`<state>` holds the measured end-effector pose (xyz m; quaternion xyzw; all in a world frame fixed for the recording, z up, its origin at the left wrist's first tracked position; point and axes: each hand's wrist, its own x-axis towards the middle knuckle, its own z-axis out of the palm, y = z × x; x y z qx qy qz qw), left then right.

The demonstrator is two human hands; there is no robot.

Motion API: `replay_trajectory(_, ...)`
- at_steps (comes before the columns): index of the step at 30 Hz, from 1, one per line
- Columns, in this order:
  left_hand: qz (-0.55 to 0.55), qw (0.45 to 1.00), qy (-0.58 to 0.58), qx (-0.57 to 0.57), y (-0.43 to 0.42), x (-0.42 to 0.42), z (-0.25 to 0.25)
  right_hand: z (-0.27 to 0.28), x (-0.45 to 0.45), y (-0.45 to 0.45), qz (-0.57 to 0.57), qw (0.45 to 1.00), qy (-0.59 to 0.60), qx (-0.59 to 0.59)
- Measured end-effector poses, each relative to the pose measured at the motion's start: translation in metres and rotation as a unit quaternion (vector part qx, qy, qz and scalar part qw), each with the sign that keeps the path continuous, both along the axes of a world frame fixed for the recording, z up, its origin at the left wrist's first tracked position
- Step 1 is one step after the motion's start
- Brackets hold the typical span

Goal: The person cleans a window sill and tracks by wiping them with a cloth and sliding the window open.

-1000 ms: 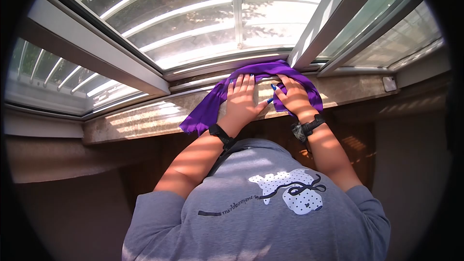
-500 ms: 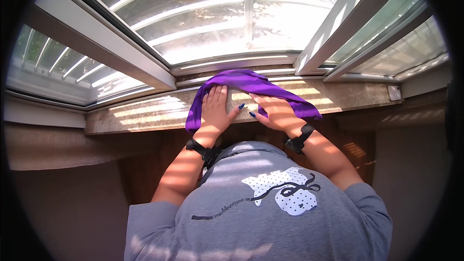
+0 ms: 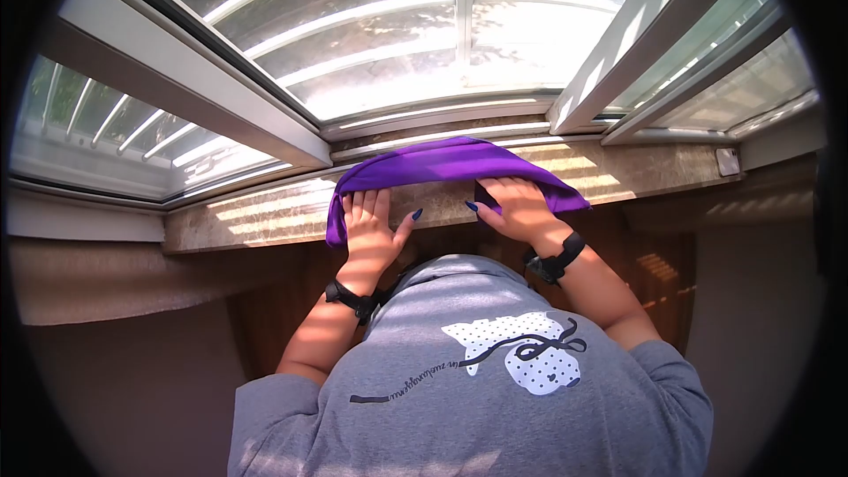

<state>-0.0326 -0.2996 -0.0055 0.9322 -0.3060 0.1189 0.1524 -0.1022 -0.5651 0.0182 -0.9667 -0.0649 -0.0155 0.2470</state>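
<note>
A purple cloth (image 3: 442, 159) lies in an arch along the stone windowsill (image 3: 256, 216). My left hand (image 3: 369, 228) rests flat at the cloth's left part, fingers stretched out with the tips at its lower edge and the thumb apart. On the right part lies my right hand (image 3: 519, 208), its fingers extended over the cloth and its thumb pointing left. Bare stone shows between the two thumbs. Both hands are open and press on the surface.
Behind the sill is a window frame (image 3: 442, 115) with white curved bars (image 3: 380, 9) outside. Sash frames stand at left (image 3: 194, 79) and right (image 3: 618, 35). A small pale object (image 3: 727, 162) sits at the sill's right end. Curtain fabric (image 3: 88, 287) hangs at lower left.
My hands have moved apart and back toward my body, the left one farther left. The cloth has shifted and spread into a wider, flatter arch.
</note>
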Motion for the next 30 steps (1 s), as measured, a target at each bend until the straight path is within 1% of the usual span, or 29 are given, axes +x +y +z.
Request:
replay_trajectory(2, -0.020, 0.995, -0.089, -0.048, 0.001, 0.005, 0.007, 0.011, -0.002, 0.000, -0.032, 0.999, -0.019, 0.005)
replay_trajectory(5, -0.004, 0.986, -0.138, -0.098, -0.002, 0.020, 0.022, 0.032, 0.002, -0.001, -0.066, 0.995, -0.070, 0.025)
replay_trajectory(6, 0.026, 0.990, -0.120, -0.070, -0.008, 0.023, 0.037, 0.034, 0.007, -0.005, -0.062, 0.993, -0.098, 0.031)
replay_trajectory(7, 0.031, 0.996, -0.069, -0.050, -0.010, 0.031, 0.037, 0.043, 0.015, -0.007, -0.057, 0.990, -0.126, 0.036)
replay_trajectory(8, 0.035, 0.999, -0.019, -0.031, -0.010, 0.041, 0.036, 0.058, 0.025, -0.009, -0.161, 0.951, 0.057, 0.258)
replay_trajectory(9, 0.039, 0.999, 0.031, -0.010, -0.007, 0.051, 0.032, 0.054, 0.030, -0.016, -0.195, 0.944, 0.095, 0.247)
replay_trajectory(10, 0.031, 0.999, -0.002, -0.012, -0.004, 0.061, 0.024, 0.048, 0.035, -0.023, -0.211, 0.954, 0.088, 0.195)
replay_trajectory(12, 0.041, 0.998, 0.030, 0.025, 0.001, 0.072, 0.019, 0.036, 0.038, -0.033, -0.235, 0.964, 0.085, 0.094)
replay_trajectory(13, 0.047, 0.997, 0.047, 0.045, 0.001, 0.074, 0.021, 0.025, 0.038, -0.036, -0.232, 0.971, 0.048, 0.025)
replay_trajectory(14, 0.037, 0.999, 0.009, 0.018, -0.001, 0.075, 0.023, 0.017, 0.036, -0.040, -0.231, 0.971, 0.061, 0.010)
replay_trajectory(15, 0.031, 0.999, 0.038, 0.009, 0.000, 0.078, 0.022, 0.017, 0.035, -0.039, -0.231, 0.970, 0.075, -0.005)
replay_trajectory(18, 0.018, 0.994, 0.110, -0.017, 0.006, 0.086, 0.023, 0.027, 0.039, -0.036, -0.257, 0.957, 0.134, 0.004)
replay_trajectory(20, 0.017, 0.989, 0.140, -0.035, 0.009, 0.087, 0.033, 0.019, 0.041, -0.044, -0.245, 0.960, 0.139, 0.003)
replay_trajectory(21, 0.014, 0.990, 0.132, -0.041, 0.012, 0.088, 0.035, 0.018, 0.043, -0.047, -0.239, 0.961, 0.140, 0.003)
replay_trajectory(22, 0.011, 0.991, 0.124, -0.047, 0.016, 0.090, 0.036, 0.019, 0.044, -0.050, -0.236, 0.958, 0.158, 0.033)
replay_trajectory(24, 0.019, 0.992, 0.113, -0.056, 0.019, 0.087, 0.045, 0.022, 0.046, -0.054, -0.230, 0.959, 0.151, 0.062)
replay_trajectory(25, 0.020, 0.989, 0.120, -0.086, 0.019, 0.084, 0.052, 0.023, 0.045, -0.057, -0.227, 0.960, 0.147, 0.077)
replay_trajectory(26, 0.020, 0.985, 0.127, -0.117, 0.019, 0.082, 0.058, 0.023, 0.044, -0.062, -0.216, 0.966, 0.103, 0.100)
replay_trajectory(27, 0.020, 0.980, 0.134, -0.148, 0.019, 0.080, 0.064, 0.027, 0.045, -0.066, -0.228, 0.960, 0.115, 0.114)
replay_trajectory(28, 0.002, 0.978, 0.129, -0.164, 0.022, 0.082, 0.071, 0.030, 0.044, -0.070, -0.227, 0.967, 0.074, 0.094)
replay_trajectory(29, 0.008, 0.975, 0.134, -0.179, 0.022, 0.081, 0.081, 0.034, 0.044, -0.071, -0.225, 0.971, 0.033, 0.074)
replay_trajectory(30, 0.013, 0.971, 0.138, -0.194, 0.023, 0.081, 0.092, 0.045, 0.043, -0.070, -0.227, 0.973, 0.017, 0.044)
